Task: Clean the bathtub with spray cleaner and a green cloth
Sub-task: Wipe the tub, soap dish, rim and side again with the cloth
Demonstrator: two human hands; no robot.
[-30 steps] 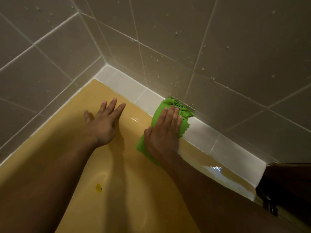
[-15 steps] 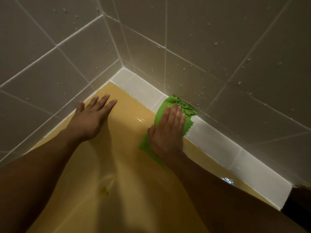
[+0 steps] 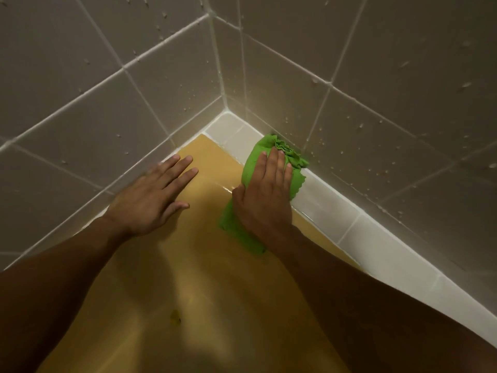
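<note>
The right hand (image 3: 265, 200) lies flat on the green cloth (image 3: 294, 161), fingers straight and close together, palm pressing down. It neither pinches nor curls round the cloth. Its fingertips point toward 1 o'clock. The cloth is folded into a long pad whose long axis runs from 7 o'clock to 1 o'clock under the hand. Its near end pokes out below the wrist, and its crumpled far end reaches past the fingertips. That far end touches the foot of the grey tiled wall (image 3: 376, 103) at the right, just short of the corner where the two walls meet. The cloth's middle crosses the white tiled ledge (image 3: 330, 208), and its near part rests on the flat rim of the yellow bathtub (image 3: 204, 265). At 9 o'clock from the cloth, apart from it, the left hand (image 3: 153, 200) is released and holds nothing. It rests palm down on the tub rim with straight, slightly spread fingers pointing toward 2 o'clock, just beside the left wall. Water droplets speckle both walls. A wet sheen shows on the ledge beside the cloth. At 6 o'clock, low in the tub, sits a small dark spot (image 3: 174, 316).
</note>
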